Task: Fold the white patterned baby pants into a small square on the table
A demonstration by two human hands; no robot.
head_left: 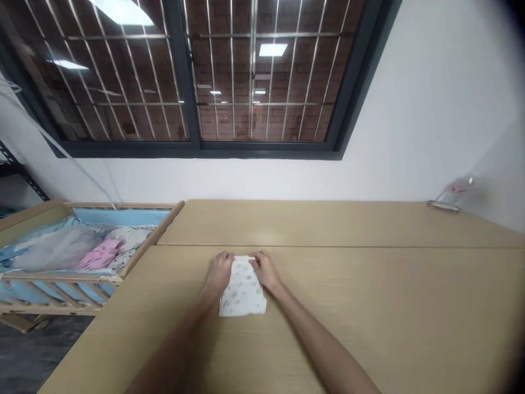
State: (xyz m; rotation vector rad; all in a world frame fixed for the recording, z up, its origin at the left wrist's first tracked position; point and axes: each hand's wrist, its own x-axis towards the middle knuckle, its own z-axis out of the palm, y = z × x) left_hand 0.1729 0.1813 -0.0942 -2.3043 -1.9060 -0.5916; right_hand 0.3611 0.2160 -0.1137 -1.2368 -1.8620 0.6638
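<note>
A white cloth (pixel 243 290) with a small scattered print lies folded into a narrow rectangle on the wooden table (pixel 369 317). My left hand (pixel 220 272) grips its far left corner, fingers curled over the edge. At the far right corner, my right hand (pixel 266 269) pinches the cloth between thumb and fingers. The near end of the cloth rests flat, its right edge slightly uneven. Whether it is a garment or a plain cloth cannot be made out.
Left of the table stands a wooden crib (pixel 139 253) with blue lining, holding a pink cloth (pixel 101 254) and a sheer whitish fabric (pixel 61 247). A clear plastic package (pixel 451 192) sits at the far right corner. Behind rises a white wall (pixel 266 180) with a barred window.
</note>
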